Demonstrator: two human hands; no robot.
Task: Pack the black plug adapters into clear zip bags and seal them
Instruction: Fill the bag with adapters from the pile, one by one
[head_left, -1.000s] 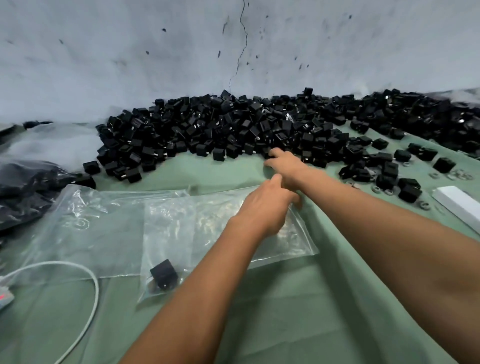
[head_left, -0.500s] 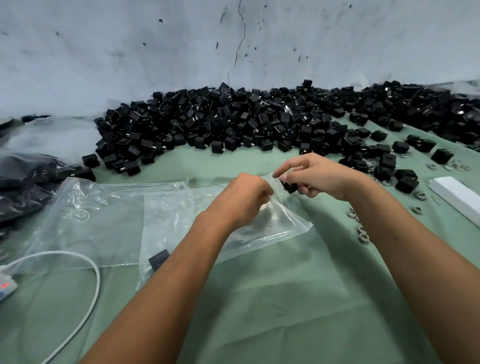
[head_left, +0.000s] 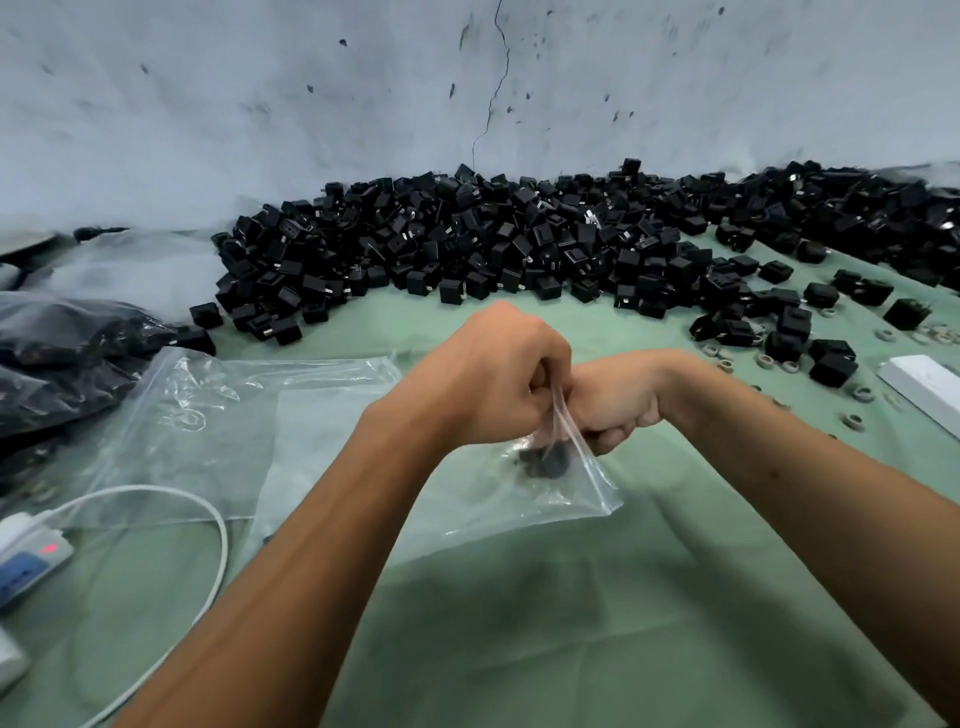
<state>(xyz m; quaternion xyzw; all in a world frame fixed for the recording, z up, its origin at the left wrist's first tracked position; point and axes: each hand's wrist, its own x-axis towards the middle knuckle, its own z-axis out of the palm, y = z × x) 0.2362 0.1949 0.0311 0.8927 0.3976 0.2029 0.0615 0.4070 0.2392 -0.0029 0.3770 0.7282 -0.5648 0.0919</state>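
Since half a second ago the right hand has drawn back from the heap and now sits low at the mouth of the clear zip bag, while the left hand has lifted the bag's edge higher off the table. The left hand is curled into a fist, pinching the raised plastic lip between thumb and fingers. The right hand is also curled tight, knuckles toward the camera, pressed against the bag's opening; its fingertips are hidden behind the plastic and the other hand, so whether it grips the bag or something inside cannot be told. A dark blurred shape, a black plug adapter, shows through the bag just under the two hands; its outline is smeared and its exact position inside is hard to make out. The left forearm covers the near corner of the bag. To the left, a larger clear bag lies flat and crumpled, partly under the held one. A big heap of black adapters runs along the wall, its right end cut off by the frame. Small grey rings lie scattered among loose adapters at the right, beside a white box cut by the edge. At the far left, dark filled bags are only partly visible, and a white cable loops from a device with a red light.
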